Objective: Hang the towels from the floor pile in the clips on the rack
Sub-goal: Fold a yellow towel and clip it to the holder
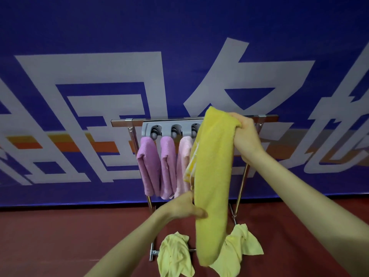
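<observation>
Banner (179, 37): one, blue with large white characters and an orange stripe, filling the wall behind everything.
Floor (60, 236): one dark red surface, meeting the banner's lower edge.
Rack (119, 123): one, of shiny metal, standing on the floor against the banner; its top bar is level and its legs slope down toward the camera.
Yellow towel (213, 176): one, held up in front of the right half of the rack and hanging long, from above the top bar down to the floor pile. It is in no clip. A yellow-and-white striped edge shows at its left side; cannot tell whether it belongs to this towel.
Floor pile (173, 254): two crumpled pale yellow heaps visible at the rack's foot, one on each side of the hanging towel's lower end.
Purple towels (148, 166): two, folded, hanging side by side under the two leftmost clips.
Pink towel (183, 166): one, hanging under the third clip, partly hidden by the yellow towel.
Clip strip (165, 124): one grey strip just under the top bar; three clips visible, the rest hidden.
Right hand (247, 136): closed round the bunched top of the yellow towel, at top-bar height.
Left hand (183, 206): grips the yellow towel's left edge lower down, thumb across the front.
</observation>
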### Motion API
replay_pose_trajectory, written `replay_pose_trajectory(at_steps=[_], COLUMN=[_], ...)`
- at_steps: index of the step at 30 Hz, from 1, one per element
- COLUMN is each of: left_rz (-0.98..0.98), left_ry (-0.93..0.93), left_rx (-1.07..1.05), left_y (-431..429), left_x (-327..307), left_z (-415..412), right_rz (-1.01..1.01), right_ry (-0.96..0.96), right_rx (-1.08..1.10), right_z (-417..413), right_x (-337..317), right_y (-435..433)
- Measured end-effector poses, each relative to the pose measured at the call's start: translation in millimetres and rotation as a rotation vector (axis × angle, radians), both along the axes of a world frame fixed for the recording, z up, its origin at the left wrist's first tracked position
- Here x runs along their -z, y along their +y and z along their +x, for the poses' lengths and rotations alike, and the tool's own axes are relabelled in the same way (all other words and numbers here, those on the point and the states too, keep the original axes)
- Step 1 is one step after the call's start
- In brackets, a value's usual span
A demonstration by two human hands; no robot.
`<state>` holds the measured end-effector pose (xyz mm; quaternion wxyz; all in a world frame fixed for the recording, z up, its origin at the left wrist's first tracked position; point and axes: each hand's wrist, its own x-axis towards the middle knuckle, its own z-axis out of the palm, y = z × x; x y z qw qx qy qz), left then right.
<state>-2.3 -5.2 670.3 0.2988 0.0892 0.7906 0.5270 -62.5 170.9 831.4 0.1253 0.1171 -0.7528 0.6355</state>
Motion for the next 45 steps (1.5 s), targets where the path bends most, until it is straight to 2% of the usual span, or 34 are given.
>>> replay_pose_trajectory(at_steps=[4,7,8,11,16,19,21,24,29,32,38,41,45], left_rz=[-0.190,-0.502,-0.552,-0.437,-0.226,-0.241,-0.354,-0.334,-0.088,0.052,0.246,0.150,0.085], left_ry=[0.023,0.114,0.100,-0.027,-0.095,-0.071,0.038,0.168,0.429,0.559,0.510,0.573,0.627], left_rx=[0.058,0.126,0.125,-0.016,-0.318,-0.428,-0.413,-0.446,-0.493,-0.435,-0.340,-0.359,-0.388], left_y=[-2,-16,-22,-41,-60,-65,-66,-58,-18,14,67,77,73], left_x=[20,30,34,44,43,45,41,20,-38,-65,-80,-73,-64], left_z=[7,5,5,2,6,4,1,-3,-10,-12,-26,-32,-38], right_rz=[-0.039,-0.061,-0.069,-0.085,-0.107,-0.008,0.105,0.217,0.418,0.513,0.564,0.611,0.616], right_ry=[0.021,0.038,0.036,0.011,-0.015,-0.013,-0.012,-0.014,-0.057,-0.144,-0.276,-0.342,-0.331], right_rx=[0.070,0.126,0.144,0.185,0.260,0.260,0.266,0.264,0.208,0.160,0.090,0.079,0.103], right_z=[-3,-8,-9,-11,-16,-17,-18,-16,-5,-3,6,4,1], right_x=[-20,-27,-28,-30,-28,-23,-18,-12,-1,5,6,10,16], right_y=[11,19,21,24,27,24,22,16,4,0,4,9,20])
